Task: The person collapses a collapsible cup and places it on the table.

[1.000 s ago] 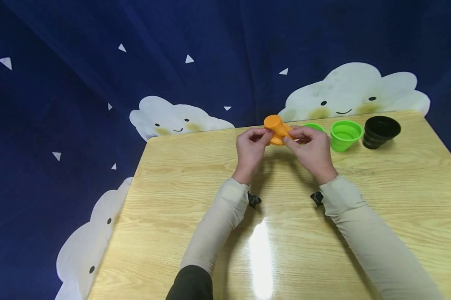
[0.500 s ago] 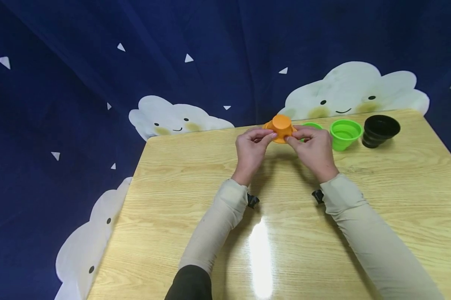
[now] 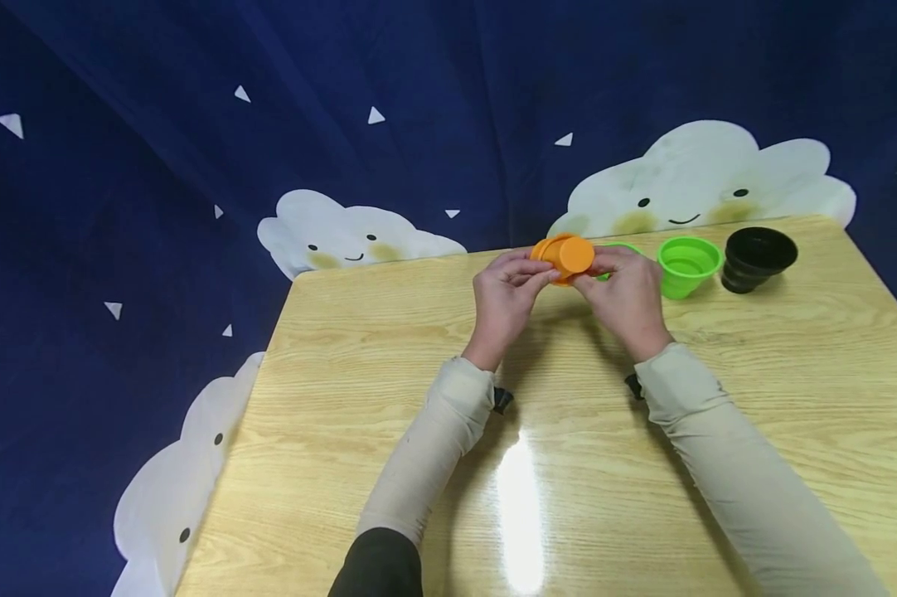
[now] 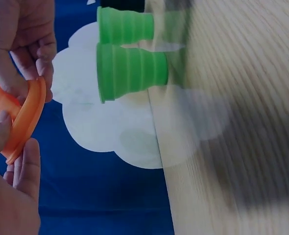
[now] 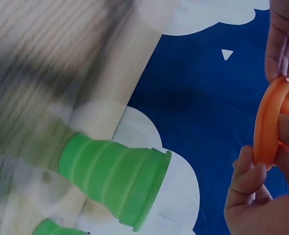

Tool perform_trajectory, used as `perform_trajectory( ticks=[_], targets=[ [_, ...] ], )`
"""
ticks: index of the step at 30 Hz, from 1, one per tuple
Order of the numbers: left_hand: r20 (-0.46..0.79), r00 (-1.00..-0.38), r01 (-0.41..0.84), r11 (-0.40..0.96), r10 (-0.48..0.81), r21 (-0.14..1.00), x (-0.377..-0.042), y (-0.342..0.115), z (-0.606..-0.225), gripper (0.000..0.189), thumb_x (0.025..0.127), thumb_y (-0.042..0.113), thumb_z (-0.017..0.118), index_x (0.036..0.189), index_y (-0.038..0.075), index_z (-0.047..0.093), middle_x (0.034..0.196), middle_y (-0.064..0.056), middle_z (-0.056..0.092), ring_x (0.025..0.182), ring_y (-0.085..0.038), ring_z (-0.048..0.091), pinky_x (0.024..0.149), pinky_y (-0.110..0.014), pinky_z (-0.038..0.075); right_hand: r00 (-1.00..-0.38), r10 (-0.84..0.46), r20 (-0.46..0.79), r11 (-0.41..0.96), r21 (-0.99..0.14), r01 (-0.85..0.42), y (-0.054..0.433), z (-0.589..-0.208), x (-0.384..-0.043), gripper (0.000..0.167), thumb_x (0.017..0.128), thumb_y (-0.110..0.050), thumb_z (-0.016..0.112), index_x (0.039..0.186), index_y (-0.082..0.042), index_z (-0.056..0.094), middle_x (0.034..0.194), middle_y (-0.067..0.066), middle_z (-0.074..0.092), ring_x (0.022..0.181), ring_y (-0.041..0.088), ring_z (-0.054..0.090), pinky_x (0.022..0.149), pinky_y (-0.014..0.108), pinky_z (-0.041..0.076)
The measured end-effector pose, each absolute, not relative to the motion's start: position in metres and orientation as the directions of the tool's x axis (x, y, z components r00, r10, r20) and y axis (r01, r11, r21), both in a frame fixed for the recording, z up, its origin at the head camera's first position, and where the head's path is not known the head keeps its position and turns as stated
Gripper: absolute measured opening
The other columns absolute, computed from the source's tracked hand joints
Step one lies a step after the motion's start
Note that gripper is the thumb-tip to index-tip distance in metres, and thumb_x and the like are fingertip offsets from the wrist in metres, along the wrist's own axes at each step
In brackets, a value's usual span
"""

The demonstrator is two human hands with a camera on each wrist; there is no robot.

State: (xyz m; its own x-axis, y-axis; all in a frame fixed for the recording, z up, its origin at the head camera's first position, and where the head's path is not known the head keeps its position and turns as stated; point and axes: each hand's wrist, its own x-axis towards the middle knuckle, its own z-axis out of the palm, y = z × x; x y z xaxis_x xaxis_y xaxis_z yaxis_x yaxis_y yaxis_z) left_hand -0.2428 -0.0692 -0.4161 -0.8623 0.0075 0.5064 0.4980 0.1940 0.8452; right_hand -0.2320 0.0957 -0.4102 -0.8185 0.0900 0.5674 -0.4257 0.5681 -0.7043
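Observation:
An orange collapsible cup [image 3: 577,254] is held between both hands above the far edge of the table, its small round base tipped toward the head camera and to the right. My left hand [image 3: 502,307] pinches the wide rim side from the left, thumb on the near face. From the right, my right hand [image 3: 629,303] grips the opposite side between thumb and fingers. In the left wrist view the wide ribbed rim of the orange cup [image 4: 29,120] faces the table side, with fingertips of both hands on it. The cup's inside is hidden.
Right of the hands stand a green cup [image 3: 687,267], upright and ribbed, and a black cup [image 3: 758,255]. Another green cup [image 5: 112,176] stands partly behind the right hand in the head view. A dark blue curtain [image 3: 419,66] with white clouds hangs behind the wooden table [image 3: 359,373].
The orange cup has been turned in the fingers, its base swinging from the left round to the right. Both hands stay at nearly the same spot.

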Motion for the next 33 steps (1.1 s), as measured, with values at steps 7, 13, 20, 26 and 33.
perform_trajectory(
  ticks=[7, 13, 20, 26, 33],
  targets=[
    [0.341, -0.94, 0.342, -0.025, -0.028, 0.94, -0.247, -0.07, -0.416, 0.017, 0.08, 0.0, 0.083, 0.093, -0.007, 0.077, 0.096, -0.011, 0.074, 0.082, -0.014, 0.071, 0.076, -0.034, 0.061, -0.875, 0.142, 0.463, 0.429, -0.825, -0.367, 0.097, -0.406, -0.229, 0.012, 0.083, -0.006, 0.081, 0.092, 0.003, 0.079, 0.1, 0.013, 0.075, 0.079, 0.015, 0.07, 0.07, 0.012, 0.05],
    [0.227, -0.973, 0.231, -0.232, -0.046, 0.945, -0.248, -0.068, -0.414, 0.019, 0.079, -0.008, 0.082, 0.095, -0.013, 0.074, 0.087, -0.009, 0.074, 0.079, -0.015, 0.07, 0.075, -0.033, 0.061, -0.939, 0.181, 0.293, 0.043, -0.956, -0.29, 0.099, -0.401, -0.226, 0.01, 0.086, 0.005, 0.074, 0.094, 0.009, 0.072, 0.092, 0.012, 0.072, 0.076, 0.008, 0.066, 0.067, 0.016, 0.055],
    [0.073, -0.997, 0.066, -0.445, -0.002, 0.893, -0.246, -0.065, -0.411, 0.023, 0.079, -0.022, 0.072, 0.1, -0.013, 0.071, 0.096, -0.016, 0.072, 0.081, -0.021, 0.072, 0.074, -0.034, 0.061, -0.981, 0.152, 0.12, -0.467, -0.866, -0.178, 0.102, -0.396, -0.227, 0.014, 0.085, 0.015, 0.07, 0.094, 0.008, 0.062, 0.085, 0.009, 0.072, 0.069, 0.016, 0.069, 0.06, 0.023, 0.059],
    [0.011, -1.0, 0.009, -0.524, 0.001, 0.851, -0.246, -0.063, -0.408, 0.025, 0.078, -0.024, 0.07, 0.097, -0.008, 0.073, 0.094, -0.015, 0.07, 0.08, -0.021, 0.07, 0.073, -0.033, 0.061, -0.999, 0.033, 0.019, -0.57, -0.821, -0.034, 0.107, -0.395, -0.225, 0.028, 0.086, 0.011, 0.072, 0.112, 0.005, 0.062, 0.089, 0.012, 0.075, 0.066, 0.015, 0.069, 0.059, 0.021, 0.057],
    [0.046, -0.995, 0.082, -0.47, -0.089, 0.879, -0.245, -0.062, -0.406, 0.024, 0.075, -0.024, 0.071, 0.09, -0.005, 0.072, 0.084, -0.009, 0.068, 0.076, -0.016, 0.064, 0.066, -0.022, 0.058, -1.0, -0.013, -0.01, -0.572, -0.82, 0.016, 0.105, -0.396, -0.225, 0.038, 0.084, 0.011, 0.075, 0.118, 0.0, 0.063, 0.087, 0.011, 0.073, 0.069, 0.015, 0.068, 0.062, 0.021, 0.057]
  ],
)
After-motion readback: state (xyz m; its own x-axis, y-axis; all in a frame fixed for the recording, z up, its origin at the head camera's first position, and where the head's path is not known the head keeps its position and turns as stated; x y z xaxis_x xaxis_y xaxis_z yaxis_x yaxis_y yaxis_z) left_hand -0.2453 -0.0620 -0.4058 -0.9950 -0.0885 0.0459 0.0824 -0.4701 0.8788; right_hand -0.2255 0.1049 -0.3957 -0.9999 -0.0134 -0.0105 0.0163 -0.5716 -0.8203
